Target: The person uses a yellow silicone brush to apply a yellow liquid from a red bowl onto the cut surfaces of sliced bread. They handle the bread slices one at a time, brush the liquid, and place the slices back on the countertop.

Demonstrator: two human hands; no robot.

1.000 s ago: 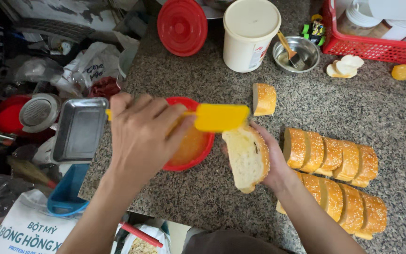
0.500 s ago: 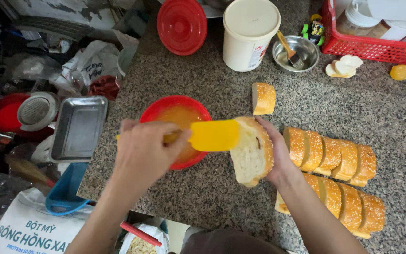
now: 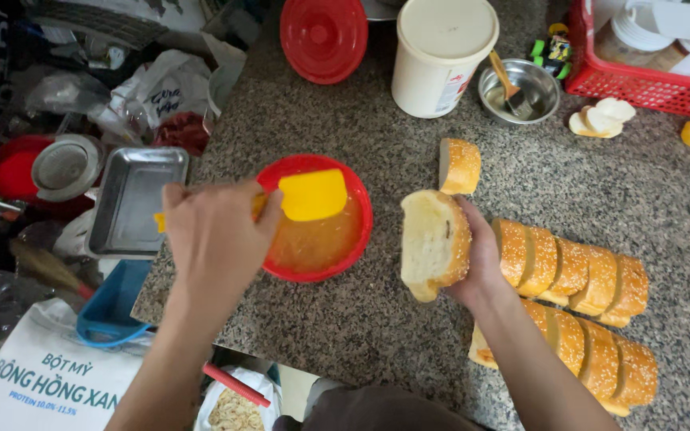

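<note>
Two hands: the left hand [image 3: 216,239] has its fingers clenched round a yellow spatula [image 3: 311,194], blade over the red bowl [image 3: 315,218] of orange liquid; the right hand [image 3: 479,259] grips a bread slice [image 3: 434,243], cut face up, beside the bowl.
Risk: liquid could drip off the blade onto the surface; the slice could sag or tear if soaked.
Surface: speckled granite [image 3: 361,128], with sliced sesame loaves [image 3: 573,271], red lid [image 3: 323,37], white tub [image 3: 441,56].
Room: cluttered floor left, metal tray [image 3: 136,199], flour sack [image 3: 45,375].

Yellow spatula [image 3: 311,194] over a red bowl [image 3: 358,209] of amber liquid; golden, seed-speckled bread [image 3: 434,243] beside the bowl; counter [image 3: 409,335] grey-speckled granite.
</note>
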